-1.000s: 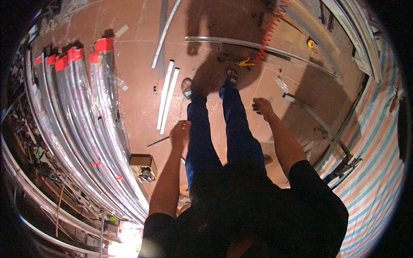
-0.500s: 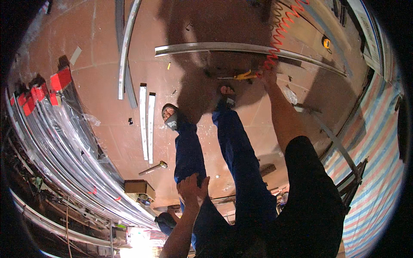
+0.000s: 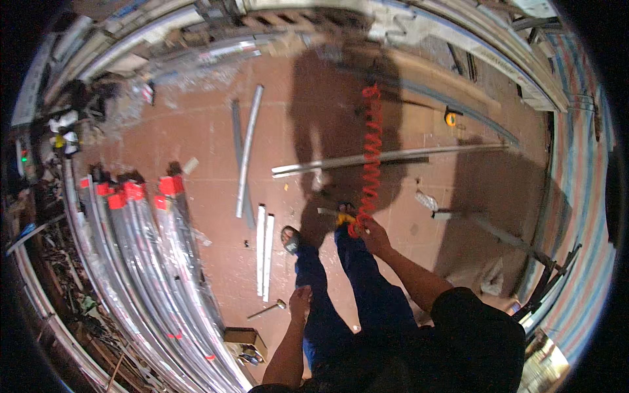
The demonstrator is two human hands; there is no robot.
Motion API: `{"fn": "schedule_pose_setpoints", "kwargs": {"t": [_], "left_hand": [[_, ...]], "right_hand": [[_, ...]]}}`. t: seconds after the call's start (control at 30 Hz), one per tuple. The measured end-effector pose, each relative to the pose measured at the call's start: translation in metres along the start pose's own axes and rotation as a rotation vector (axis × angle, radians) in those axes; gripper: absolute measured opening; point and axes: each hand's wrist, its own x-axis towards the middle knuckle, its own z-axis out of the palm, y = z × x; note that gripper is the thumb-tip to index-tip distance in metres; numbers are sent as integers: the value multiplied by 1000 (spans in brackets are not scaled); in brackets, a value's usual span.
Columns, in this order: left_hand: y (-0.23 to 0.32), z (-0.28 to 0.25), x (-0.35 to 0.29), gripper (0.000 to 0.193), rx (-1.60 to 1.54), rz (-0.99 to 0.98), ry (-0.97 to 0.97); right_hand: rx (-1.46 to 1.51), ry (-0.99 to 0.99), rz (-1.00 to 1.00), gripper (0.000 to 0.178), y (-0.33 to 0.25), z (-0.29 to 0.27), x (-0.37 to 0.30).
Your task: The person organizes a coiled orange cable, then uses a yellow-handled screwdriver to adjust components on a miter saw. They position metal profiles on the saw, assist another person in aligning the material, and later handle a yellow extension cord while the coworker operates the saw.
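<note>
My right hand (image 3: 375,237) is closed round the yellow handle of an air blow gun (image 3: 346,218), just above my right foot. Its thin nozzle points left. A red coiled air hose (image 3: 372,152) runs from the gun toward the far side. Beside my left shin is my left hand (image 3: 301,303); its fingers are blurred, and I see nothing in it. Nearest to that hand are a hammer (image 3: 267,310) and two short pale metal profiles (image 3: 265,252) on the floor. A long metal profile (image 3: 393,157) lies crosswise beyond my feet.
Plastic-wrapped long profiles with red ends (image 3: 141,249) lie along the left, with an open cardboard box (image 3: 246,342) near them. Farther off are two crossed profiles (image 3: 249,154) and a yellow tape measure (image 3: 451,118). A striped sheet (image 3: 576,216) hangs at the right.
My right hand has drawn the blow gun back toward my right foot, stretching the hose. My left hand has left its flat rest on my knee. The view now takes in more of the far floor.
</note>
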Motion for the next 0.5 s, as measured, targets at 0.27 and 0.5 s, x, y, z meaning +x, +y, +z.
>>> {"fn": "schedule_pose_setpoints", "kwargs": {"t": [0.27,0.5], "left_hand": [[84,-91,-95,49,-179,99,158],[123,-110,-125,40,-346,104,285]], "right_hand": [[-40,-35,-338,34,-193,-143,-55],[341,79,-396,31,-328,-239,-15]]}}
